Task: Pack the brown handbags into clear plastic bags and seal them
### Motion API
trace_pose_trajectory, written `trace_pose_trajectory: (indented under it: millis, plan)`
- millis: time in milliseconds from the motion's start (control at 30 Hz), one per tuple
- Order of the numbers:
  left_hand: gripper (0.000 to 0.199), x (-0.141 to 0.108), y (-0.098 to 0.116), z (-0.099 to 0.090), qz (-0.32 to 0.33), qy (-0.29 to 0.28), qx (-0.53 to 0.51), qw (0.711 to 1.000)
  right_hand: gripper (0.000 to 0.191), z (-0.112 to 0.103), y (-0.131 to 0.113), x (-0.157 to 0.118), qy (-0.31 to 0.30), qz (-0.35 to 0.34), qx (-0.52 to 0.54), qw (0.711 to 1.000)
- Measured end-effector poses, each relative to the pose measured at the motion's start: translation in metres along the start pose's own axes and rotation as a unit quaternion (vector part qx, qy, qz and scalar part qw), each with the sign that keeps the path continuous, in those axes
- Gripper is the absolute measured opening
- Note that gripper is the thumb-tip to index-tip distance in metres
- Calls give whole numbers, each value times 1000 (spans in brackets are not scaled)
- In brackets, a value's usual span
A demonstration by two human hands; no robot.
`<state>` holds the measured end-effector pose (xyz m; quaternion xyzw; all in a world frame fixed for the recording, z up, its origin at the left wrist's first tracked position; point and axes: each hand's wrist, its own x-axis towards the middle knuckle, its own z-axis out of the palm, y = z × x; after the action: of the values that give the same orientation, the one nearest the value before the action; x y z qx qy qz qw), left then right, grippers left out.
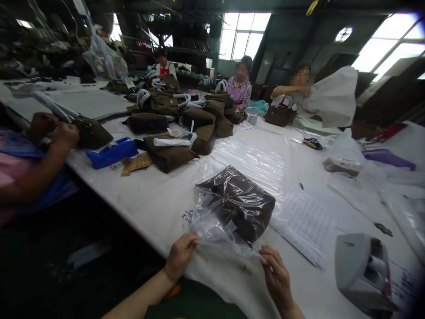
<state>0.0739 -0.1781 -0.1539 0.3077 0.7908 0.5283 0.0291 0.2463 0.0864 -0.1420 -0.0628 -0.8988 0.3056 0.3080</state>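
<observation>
In front of me on the white table lies a dark brown bag (247, 201) inside a clear plastic bag (212, 217). My left hand (182, 254) pinches the near left corner of the plastic's edge. On the other side, my right hand (275, 274) grips the same edge near its right corner. The plastic is stretched between both hands, close to the table's near edge. A stack of flat clear plastic bags (255, 153) lies just beyond the wrapped bag. Small handwriting marks the table beside the plastic.
Printed sheets (308, 226) and a grey tape dispenser (361, 270) are to the right. A blue tape dispenser (113, 153) sits at left, near brown bags (172, 153) with white-wrapped handles. A co-worker's hands (56, 128) hold a bag at far left. Other people work across the table.
</observation>
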Motion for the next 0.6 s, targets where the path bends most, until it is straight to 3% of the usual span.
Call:
trace_pose_trajectory:
  millis: [100, 167, 300, 367, 467, 533, 600]
  plan:
    - [30, 0, -1, -9, -3, 42, 26, 999, 19, 11, -16, 4, 80, -20, 20, 996]
    - [31, 2, -2, -18, -15, 42, 51, 998, 21, 16, -32, 12, 89, -8, -10, 996]
    - [38, 7, -8, -44, -148, -75, 58, 984, 33, 29, -52, 14, -39, 123, -82, 988]
    - [41, 18, -7, -57, -184, -88, 3, 979, 38, 32, -53, 7, -66, 184, -88, 977]
    - [46, 55, 6, -60, -139, -75, -106, 982, 41, 30, -51, -3, -70, 217, -93, 969]
    - [54, 83, 23, -50, -103, -140, -131, 976, 43, 34, -51, 0, -79, 218, -95, 968]
    - [56, 103, 41, -35, -70, -235, -116, 962, 44, 51, -51, 16, -71, 215, -118, 967]
